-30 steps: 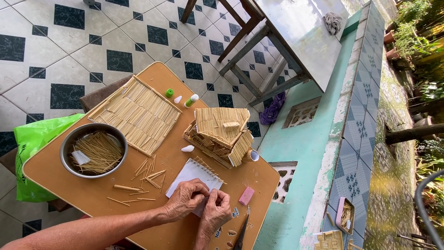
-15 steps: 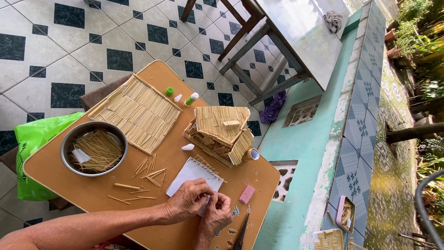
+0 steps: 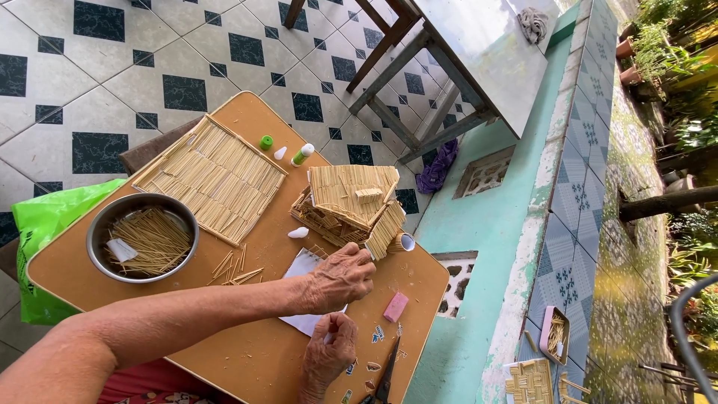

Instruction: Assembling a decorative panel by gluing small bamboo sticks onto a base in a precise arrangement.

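Head view: we see the left hand [image 3: 340,279] reaching toward the stick house [image 3: 350,204], fingers curled narrow just beside its wall, grip unclear. Right hand [image 3: 329,350] pinches something small over the white paper [image 3: 303,265]; we cannot tell what. Risk, as we judge it: a knuckle nudge could knock off glued sticks. Count: one house, one stick mat [image 3: 212,176], one steel bowl [image 3: 102,232], one pink eraser [image 3: 395,307], one scissors [image 3: 387,374].

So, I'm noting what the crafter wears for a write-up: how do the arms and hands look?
Both arms are bare right down to the wrists: no sleeves, gloves, watch or bracelet show. The left hand and right hand are bare too, with no ring that I can make out. A bit of red and pink patterned clothing shows at the bottom edge.
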